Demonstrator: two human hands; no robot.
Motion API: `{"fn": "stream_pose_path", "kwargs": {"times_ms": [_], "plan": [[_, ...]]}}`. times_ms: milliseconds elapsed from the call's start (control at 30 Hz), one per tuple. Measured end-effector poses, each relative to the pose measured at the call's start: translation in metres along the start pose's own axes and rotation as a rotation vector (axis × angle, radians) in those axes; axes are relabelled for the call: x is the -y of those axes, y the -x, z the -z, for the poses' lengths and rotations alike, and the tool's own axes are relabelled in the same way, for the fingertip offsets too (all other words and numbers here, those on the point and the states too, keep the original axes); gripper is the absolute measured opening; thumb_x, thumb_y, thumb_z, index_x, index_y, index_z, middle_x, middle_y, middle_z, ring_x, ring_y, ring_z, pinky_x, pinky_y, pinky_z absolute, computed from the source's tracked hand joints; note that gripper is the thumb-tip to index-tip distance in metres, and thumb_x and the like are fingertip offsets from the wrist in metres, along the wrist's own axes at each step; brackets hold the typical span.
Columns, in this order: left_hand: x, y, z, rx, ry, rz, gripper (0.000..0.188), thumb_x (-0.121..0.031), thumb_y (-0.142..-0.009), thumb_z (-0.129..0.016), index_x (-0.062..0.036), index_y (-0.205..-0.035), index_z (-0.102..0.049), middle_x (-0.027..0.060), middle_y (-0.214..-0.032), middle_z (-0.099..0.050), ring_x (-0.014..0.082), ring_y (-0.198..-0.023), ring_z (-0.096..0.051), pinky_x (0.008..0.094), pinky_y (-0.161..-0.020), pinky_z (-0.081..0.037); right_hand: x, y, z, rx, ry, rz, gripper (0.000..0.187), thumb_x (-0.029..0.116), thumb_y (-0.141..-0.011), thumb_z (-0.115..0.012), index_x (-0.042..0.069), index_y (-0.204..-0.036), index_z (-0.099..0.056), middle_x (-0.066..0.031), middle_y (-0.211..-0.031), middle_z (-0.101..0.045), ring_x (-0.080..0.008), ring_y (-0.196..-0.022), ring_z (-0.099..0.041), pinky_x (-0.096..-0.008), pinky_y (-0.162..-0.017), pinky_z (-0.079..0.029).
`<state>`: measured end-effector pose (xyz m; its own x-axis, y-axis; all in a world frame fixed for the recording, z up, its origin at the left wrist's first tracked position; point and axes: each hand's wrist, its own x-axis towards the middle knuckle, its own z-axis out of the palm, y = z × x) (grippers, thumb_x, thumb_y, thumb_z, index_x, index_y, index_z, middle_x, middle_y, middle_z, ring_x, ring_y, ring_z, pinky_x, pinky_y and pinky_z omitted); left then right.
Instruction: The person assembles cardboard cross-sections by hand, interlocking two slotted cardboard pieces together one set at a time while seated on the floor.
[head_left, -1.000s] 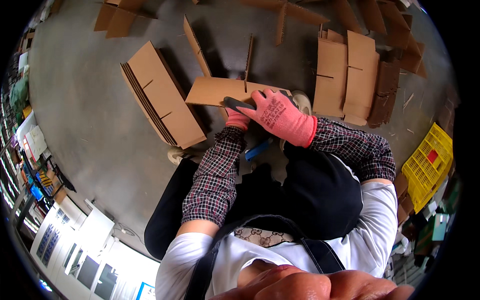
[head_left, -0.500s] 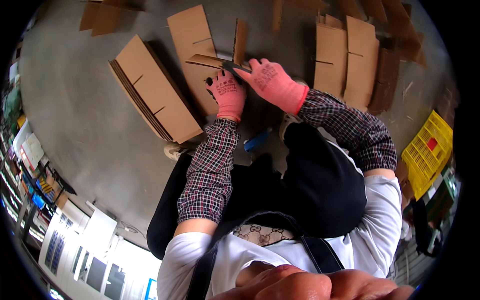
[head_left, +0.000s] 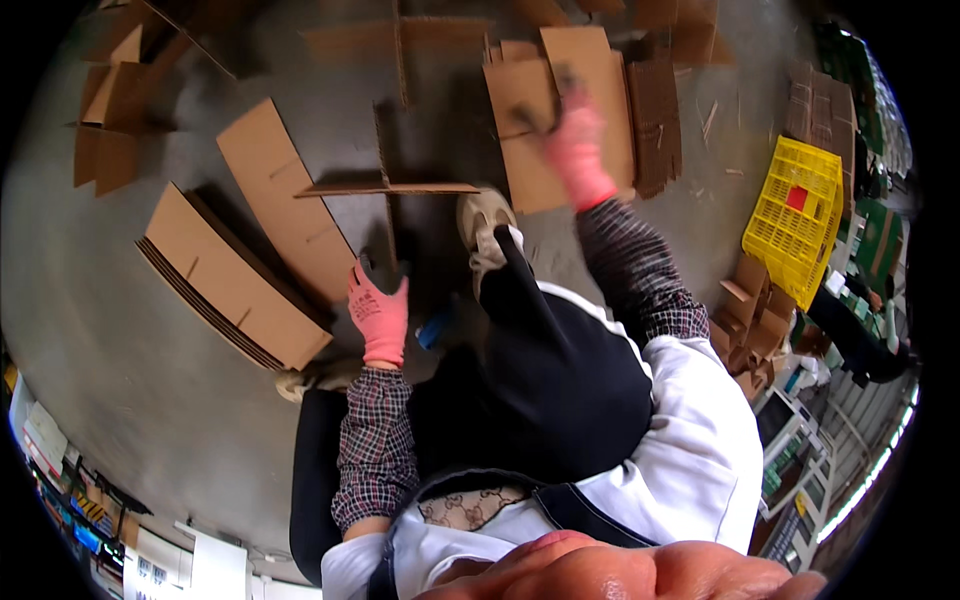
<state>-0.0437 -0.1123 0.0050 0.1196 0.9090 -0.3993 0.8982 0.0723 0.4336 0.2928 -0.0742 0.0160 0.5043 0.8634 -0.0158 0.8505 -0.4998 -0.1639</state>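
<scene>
My left hand (head_left: pixel 379 315), in a pink glove with dark fingertips, has its fingers spread at the near end of a long slotted cardboard strip (head_left: pixel 283 195) on the floor. Just beyond it stand two cardboard strips crossed together (head_left: pixel 420 188), with no hand on them. My right hand (head_left: pixel 578 145), gloved alike and smeared by motion, reaches over a pile of slotted cardboard pieces (head_left: pixel 535 175). Its thumb and fingers are apart; whether they touch the cardboard I cannot tell. To the left lies a stack of longer slotted strips (head_left: pixel 235 280).
Darker cardboard strips (head_left: pixel 655 130) lie right of the pile. Crossed cardboard assemblies (head_left: pixel 105 130) stand at the far left. A yellow plastic crate (head_left: pixel 795 215) is at the right, near folded cardboard (head_left: pixel 750 310). My shoe (head_left: pixel 484 225) is close to the crossed strips. A blue object (head_left: pixel 432 330) lies between my feet.
Both hands have let go of the crossed cardboard strips, which now stand on the floor. My right hand has moved right to the pile; my left has drawn back toward me. The view has turned rightward.
</scene>
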Motion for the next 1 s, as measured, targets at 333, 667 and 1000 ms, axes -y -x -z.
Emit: {"fn": "stream_pose_path", "kwargs": {"times_ms": [333,667,1000], "plan": [[-0.018,-0.052,0.015,-0.011,-0.189,-0.070,0.057,-0.030,-0.076,-0.066,-0.0031,-0.122,-0.046,0.0165,-0.117,-0.053,0.0316,-0.106,-0.053,0.0409,-0.085,-0.045,-0.088,-0.021,-0.005,0.218,0.409,-0.444,0.110,0.058,-0.053,-0.078,0.015,-0.140,-0.026,-0.0152,-0.124,-0.042,-0.0333,-0.115,-0.044,-0.0561,-0.093,-0.036],[-0.015,-0.047,0.001,0.034,-0.128,0.042,0.051,-0.024,-0.077,-0.064,-0.0111,-0.122,-0.047,0.0129,-0.114,-0.054,0.0311,-0.100,-0.057,0.0412,-0.079,-0.049,0.060,0.041,0.111,0.066,-0.613,0.509,0.050,-0.007,-0.064,-0.063,0.002,-0.112,-0.051,-0.0179,-0.118,-0.052,-0.0341,-0.110,-0.052,-0.0364,-0.091,-0.044],[0.069,-0.041,-0.115,0.040,0.374,-0.129,0.046,-0.042,-0.088,-0.042,-0.0152,-0.125,-0.048,0.0086,-0.126,-0.050,0.0277,-0.109,-0.053,0.0413,-0.092,-0.040,0.140,0.085,0.062,0.449,-0.104,1.183,0.039,0.017,-0.074,-0.056,0.024,-0.111,-0.060,-0.0106,-0.113,-0.049,-0.0280,-0.096,-0.052,-0.0322,-0.068,-0.049]]}}
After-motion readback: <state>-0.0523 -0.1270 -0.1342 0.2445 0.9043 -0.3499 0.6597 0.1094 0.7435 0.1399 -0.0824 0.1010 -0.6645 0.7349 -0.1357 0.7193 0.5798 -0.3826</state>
